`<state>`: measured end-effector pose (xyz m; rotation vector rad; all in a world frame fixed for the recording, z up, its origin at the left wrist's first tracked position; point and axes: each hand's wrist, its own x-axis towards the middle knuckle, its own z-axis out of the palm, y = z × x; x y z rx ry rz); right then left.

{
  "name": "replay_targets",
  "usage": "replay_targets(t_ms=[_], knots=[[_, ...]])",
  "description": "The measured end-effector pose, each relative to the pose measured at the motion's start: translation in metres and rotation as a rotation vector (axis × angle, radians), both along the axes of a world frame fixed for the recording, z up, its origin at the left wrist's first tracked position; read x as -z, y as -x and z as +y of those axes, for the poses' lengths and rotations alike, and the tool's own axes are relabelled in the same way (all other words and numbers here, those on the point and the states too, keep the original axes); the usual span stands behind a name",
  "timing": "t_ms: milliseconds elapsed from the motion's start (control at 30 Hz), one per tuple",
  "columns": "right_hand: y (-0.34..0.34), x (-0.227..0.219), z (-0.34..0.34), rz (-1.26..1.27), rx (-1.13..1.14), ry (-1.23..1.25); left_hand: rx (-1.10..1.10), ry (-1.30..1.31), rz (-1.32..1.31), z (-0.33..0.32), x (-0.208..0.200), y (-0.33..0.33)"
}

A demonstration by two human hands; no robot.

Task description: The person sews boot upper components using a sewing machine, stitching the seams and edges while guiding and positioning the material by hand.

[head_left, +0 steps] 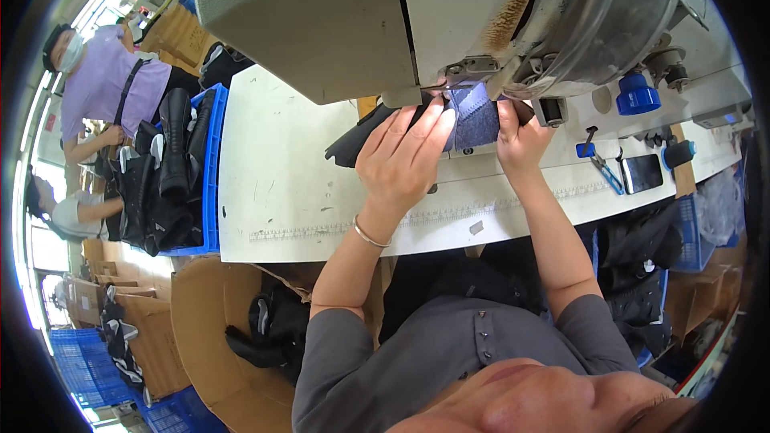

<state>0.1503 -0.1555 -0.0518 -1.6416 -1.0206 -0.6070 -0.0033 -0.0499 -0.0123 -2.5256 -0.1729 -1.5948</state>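
Beneath the head of a sewing machine (321, 24), both hands work on a black shoe upper (346, 144) with a blue fabric lining (475, 124). My left hand (403, 148) lies over the black part with fingers close together and nearly straight, their tips near the needle area; its thumb is hidden. On the other side of the blue lining, my right hand (521, 138) pinches the edge of the piece between thumb and fingers. The black material sticks out to the left of my left hand. The machine head hides the far part of the piece.
A white table (281, 160) carries a ruler strip (321, 230) along its near edge. Blue-handled snips (607, 174), a phone (642, 174) and a thread spool (678, 154) lie right. A blue crate (212, 176) of black boots (174, 144) stands left, near a co-worker (116, 80).
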Motion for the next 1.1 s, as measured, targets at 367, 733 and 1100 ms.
replay_targets(t_ms=[367, 733, 1100], knots=[[0.003, -0.006, 0.002, -0.062, 0.005, -0.064, 0.085, 0.043, -0.062, 0.005, 0.001, -0.002], [0.005, 0.004, 0.011, 0.123, -0.031, -0.171, 0.129, 0.091, -0.058, 0.012, 0.001, -0.005], [0.008, -0.002, 0.014, 0.214, -0.017, -0.110, 0.168, 0.103, -0.091, 0.030, 0.010, -0.013]])
